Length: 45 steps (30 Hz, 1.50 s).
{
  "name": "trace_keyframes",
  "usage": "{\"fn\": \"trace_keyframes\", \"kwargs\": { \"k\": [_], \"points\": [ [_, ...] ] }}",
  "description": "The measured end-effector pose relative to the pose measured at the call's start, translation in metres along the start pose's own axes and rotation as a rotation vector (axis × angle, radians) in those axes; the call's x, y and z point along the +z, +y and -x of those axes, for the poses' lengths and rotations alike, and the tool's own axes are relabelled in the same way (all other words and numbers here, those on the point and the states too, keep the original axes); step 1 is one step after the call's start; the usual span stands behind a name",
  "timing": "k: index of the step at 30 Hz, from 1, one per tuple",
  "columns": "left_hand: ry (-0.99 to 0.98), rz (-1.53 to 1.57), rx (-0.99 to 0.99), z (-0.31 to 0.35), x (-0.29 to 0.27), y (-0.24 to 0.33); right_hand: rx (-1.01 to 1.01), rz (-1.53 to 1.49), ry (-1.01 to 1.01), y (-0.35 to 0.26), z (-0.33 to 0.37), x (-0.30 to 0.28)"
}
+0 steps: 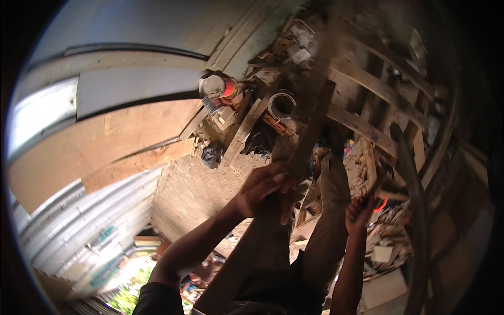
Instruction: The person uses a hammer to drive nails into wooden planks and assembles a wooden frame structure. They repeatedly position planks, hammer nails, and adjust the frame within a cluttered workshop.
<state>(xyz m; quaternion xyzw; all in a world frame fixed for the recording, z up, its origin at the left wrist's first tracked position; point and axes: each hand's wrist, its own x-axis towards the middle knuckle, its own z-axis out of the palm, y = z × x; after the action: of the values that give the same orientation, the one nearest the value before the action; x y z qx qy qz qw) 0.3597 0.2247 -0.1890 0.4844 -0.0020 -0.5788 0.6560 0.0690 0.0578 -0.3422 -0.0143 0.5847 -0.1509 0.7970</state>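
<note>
A long, dark wooden plank [313,123] slants from the lower middle, past my body, up toward the top of the view. My left hand [264,193] is wrapped around it near the middle, fingers over its edge. Lower and to the right, my right hand [358,214] is closed, held away from the plank. Something dark and narrow seems to rise from its fist, but blur and shadow hide its kind. A bright orange piece [380,204] shows beside that hand; whether it belongs to the held thing I cannot tell.
A slatted wooden frame [362,128] stands at the right, near a long dark pole [415,205]. Wood scraps [386,252] are heaped below. Ahead lie a round open container [282,105], a can [215,85] and black plastic [212,154]. Plywood [131,134] lines the left wall.
</note>
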Motion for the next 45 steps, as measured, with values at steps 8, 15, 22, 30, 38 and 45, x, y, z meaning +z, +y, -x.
{"fn": "trace_keyframes", "kwargs": {
  "k": [8,15,22,30,38,45],
  "points": [
    [-0.158,-0.009,-0.040,0.005,-0.009,-0.007,0.145,0.179,0.237,-0.032,0.027,-0.071],
    [-0.210,-0.164,0.213,0.002,-0.010,-0.008,0.190,0.244,0.254,-0.035,0.018,-0.037],
    [-0.087,0.128,0.237,0.011,-0.006,-0.005,0.156,0.525,0.201,-0.016,0.014,0.012],
    [0.031,0.064,0.191,0.061,-0.005,-0.001,0.137,0.711,0.285,0.029,0.013,-0.001],
    [0.371,-0.109,0.627,0.088,-0.022,0.039,0.034,0.744,0.160,0.014,0.070,0.008],
    [0.123,-0.329,0.292,0.141,0.058,0.085,-0.306,1.148,0.142,-0.007,0.117,-0.032]
  ]
}}
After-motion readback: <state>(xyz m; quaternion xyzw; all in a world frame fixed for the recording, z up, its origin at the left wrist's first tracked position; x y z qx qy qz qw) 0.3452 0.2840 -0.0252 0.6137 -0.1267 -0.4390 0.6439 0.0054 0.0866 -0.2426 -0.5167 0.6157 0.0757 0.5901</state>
